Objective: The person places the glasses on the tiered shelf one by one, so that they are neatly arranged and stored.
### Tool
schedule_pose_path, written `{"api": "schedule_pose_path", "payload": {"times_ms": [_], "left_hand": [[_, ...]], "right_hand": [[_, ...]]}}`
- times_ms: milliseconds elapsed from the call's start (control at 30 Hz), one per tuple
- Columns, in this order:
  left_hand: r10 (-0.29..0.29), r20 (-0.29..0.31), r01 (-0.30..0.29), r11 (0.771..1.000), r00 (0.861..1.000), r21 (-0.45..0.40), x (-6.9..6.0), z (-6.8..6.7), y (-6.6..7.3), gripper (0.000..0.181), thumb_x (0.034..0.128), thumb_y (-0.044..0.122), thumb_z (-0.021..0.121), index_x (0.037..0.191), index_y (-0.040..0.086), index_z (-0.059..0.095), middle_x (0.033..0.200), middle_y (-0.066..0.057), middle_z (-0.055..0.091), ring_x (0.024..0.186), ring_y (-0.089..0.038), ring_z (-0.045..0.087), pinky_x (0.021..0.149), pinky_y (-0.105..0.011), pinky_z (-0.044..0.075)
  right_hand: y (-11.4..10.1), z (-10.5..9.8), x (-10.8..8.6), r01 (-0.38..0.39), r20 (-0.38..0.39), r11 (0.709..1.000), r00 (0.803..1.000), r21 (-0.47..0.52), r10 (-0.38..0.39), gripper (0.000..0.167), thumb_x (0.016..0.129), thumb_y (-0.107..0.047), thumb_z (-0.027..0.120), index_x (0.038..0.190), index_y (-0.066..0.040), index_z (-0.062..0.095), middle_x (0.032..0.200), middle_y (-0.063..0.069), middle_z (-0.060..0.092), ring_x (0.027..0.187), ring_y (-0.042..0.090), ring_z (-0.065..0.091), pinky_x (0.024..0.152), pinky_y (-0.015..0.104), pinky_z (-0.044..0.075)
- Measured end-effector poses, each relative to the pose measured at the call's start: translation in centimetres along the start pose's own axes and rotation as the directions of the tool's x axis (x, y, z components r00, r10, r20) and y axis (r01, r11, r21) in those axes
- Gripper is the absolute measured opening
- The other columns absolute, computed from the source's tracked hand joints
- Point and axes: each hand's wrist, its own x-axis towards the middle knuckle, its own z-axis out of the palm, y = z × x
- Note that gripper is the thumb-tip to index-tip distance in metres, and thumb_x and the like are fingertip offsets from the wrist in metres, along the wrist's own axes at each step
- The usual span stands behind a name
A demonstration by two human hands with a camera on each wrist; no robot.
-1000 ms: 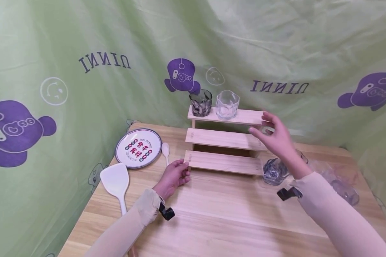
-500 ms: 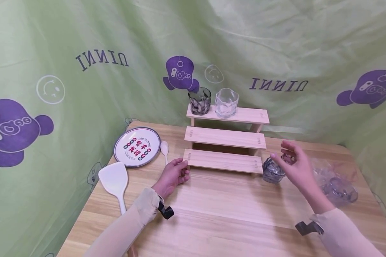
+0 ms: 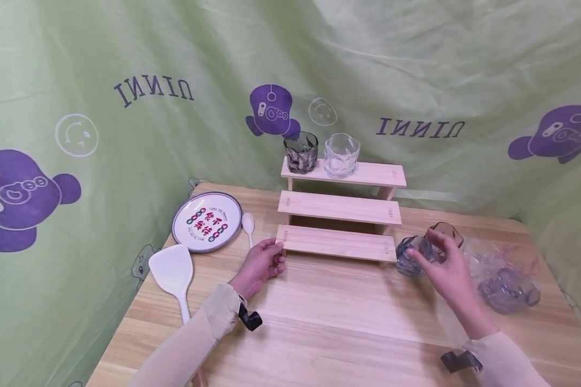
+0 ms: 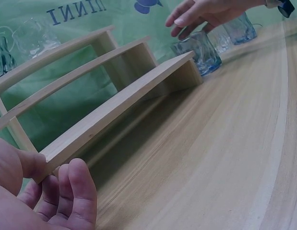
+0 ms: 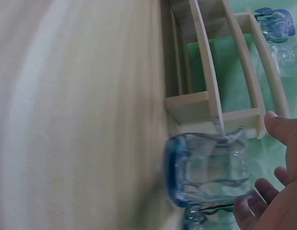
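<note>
Rack (image 3: 336, 243) is pinched by left hand (image 3: 259, 267); two glasses (image 3: 302, 154) shelved, three unshelved glasses (image 5: 208, 167) toward right edge of surface (image 3: 557, 336); right hand (image 3: 447, 274) spread.

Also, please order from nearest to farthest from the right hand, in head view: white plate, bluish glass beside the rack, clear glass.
1. Bluish glass, left of the right hand.
2. Clear glass, on top shelf.
3. White plate, on table's left.

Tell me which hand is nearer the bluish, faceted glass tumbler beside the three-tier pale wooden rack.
Right. The right hand is close above the tumbler, by its rim; the left hand holds the lowest shelf at the rack's opposite end.
</note>
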Motion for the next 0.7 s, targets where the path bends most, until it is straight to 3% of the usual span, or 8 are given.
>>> {"api": "schedule_pose_path", "payload": {"times_ms": [67,333,700], "left_hand": [[0.004,-0.002,-0.004,1.0,1.0,0.005,0.0,0.0,0.1,0.043,0.0995,0.017,0.067,0.136,0.003,0.047,0.1,-0.011,0.06,0.079,-0.016,0.059,0.063,-0.027,0.057],[-0.001,-0.005,0.001,1.0,1.0,0.016,-0.3,0.1,0.2,0.044,0.0997,0.018,0.066,0.137,0.004,0.048,0.102,-0.011,0.06,0.081,-0.017,0.06,0.065,-0.028,0.057],[0.01,-0.008,-0.01,1.0,1.0,0.006,-0.3,0.2,0.1,0.043,0.1001,0.016,0.066,0.135,0.003,0.047,0.097,-0.008,0.06,0.078,-0.015,0.059,0.061,-0.026,0.056]], "right_hand": [[0.2,0.2,-0.3,-0.016,-0.012,1.0,1.0,0.008,0.016,0.082,0.087,-0.033,0.083,0.15,-0.002,0.041,0.147,0.019,0.049,0.131,0.039,0.046,0.107,0.032,0.042],[1.4,1.2,-1.0,0.029,-0.067,0.999,0.997,-0.02,-0.031,0.084,0.079,-0.025,0.09,0.147,-0.001,0.046,0.132,0.02,0.056,0.113,0.03,0.052,0.084,0.012,0.042],[1.9,0.6,-2.0,0.032,-0.056,0.999,0.998,0.021,-0.031,0.081,0.081,-0.019,0.088,0.148,-0.001,0.044,0.138,0.021,0.053,0.116,0.024,0.051,0.083,0.006,0.044]]}}
